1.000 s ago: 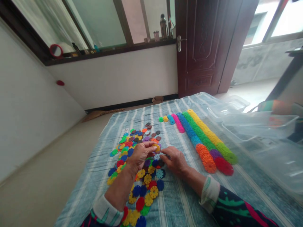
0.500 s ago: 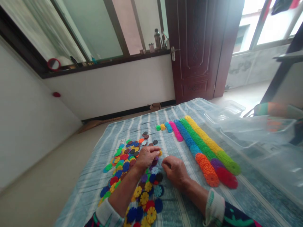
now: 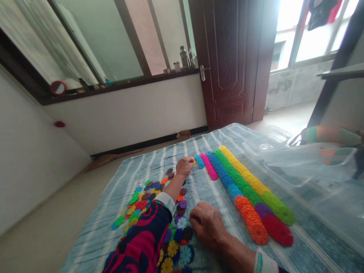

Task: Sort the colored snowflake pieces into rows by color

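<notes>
A: How many rows of discs?
B: Three long rows (image 3: 241, 178) and two short ones, far right on the striped cloth (image 3: 216, 258); one loose pile (image 3: 148, 201) lies near left.
A: The hands?
B: The left hand (image 3: 184, 166) is curled at the far short row, contents hidden. The right hand (image 3: 207, 224) rests curled beside the pile.
A: Room?
B: Bare cloth between the pile and the rows.

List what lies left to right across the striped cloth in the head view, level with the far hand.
Loose pile of flower-shaped discs → left hand → short blue row → pink row → blue row → green row → yellow row → clear plastic bins.
</notes>
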Tool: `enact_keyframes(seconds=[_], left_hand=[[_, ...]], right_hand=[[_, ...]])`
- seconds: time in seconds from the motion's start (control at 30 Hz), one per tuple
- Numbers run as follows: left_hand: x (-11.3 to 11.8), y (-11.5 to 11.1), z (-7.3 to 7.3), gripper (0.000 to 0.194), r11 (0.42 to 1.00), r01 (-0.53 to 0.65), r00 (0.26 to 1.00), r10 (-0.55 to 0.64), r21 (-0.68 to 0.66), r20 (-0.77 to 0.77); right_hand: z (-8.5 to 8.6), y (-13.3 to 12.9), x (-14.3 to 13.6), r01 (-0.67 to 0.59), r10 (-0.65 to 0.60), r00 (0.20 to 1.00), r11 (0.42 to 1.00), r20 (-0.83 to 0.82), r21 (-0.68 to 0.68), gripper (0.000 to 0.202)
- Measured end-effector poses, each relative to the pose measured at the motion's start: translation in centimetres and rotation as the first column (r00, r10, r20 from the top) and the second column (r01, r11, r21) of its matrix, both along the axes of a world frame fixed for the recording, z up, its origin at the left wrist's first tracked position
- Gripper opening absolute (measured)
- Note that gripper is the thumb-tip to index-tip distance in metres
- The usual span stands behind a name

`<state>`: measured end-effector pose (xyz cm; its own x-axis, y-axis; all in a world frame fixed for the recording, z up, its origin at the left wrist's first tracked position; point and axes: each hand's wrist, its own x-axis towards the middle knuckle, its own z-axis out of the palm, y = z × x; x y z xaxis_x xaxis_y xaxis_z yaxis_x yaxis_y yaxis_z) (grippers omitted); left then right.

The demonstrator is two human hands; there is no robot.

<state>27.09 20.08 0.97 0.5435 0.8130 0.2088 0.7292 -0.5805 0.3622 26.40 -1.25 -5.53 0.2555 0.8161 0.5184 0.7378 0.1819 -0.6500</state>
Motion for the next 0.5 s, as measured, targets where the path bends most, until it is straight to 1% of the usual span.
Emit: enact_keyframes(seconds=[0.13,0.27,0.37,0.5], left_hand=[[0.5,0.5,-0.2,0.022,0.998,0.036,0.999,-0.034,0.044,-0.042],[0.3,0.8,0.1,0.030,0.993,0.055,0.998,-0.051,0.107,-0.044],[-0.2,0.9,0.3,0.030,0.992,0.017,0.998,-0.009,0.129,-0.061],[-0.7,0.7,0.1,0.024,0.992,-0.040,0.992,0.053,0.121,-0.112]], right_hand=[[0.0,0.1,0.0,-0.005,0.005,1.000,1.000,0.019,0.000,0.010],[0.2,0.1,-0.1,-0.004,0.005,1.000,1.000,0.019,-0.029,0.010],[0.3,0.0,-0.1,-0.011,0.012,1.000,0.999,0.019,-0.053,0.010],[0.4,0.0,-0.1,-0.021,0.024,0.999,0.996,0.026,-0.084,0.009]])
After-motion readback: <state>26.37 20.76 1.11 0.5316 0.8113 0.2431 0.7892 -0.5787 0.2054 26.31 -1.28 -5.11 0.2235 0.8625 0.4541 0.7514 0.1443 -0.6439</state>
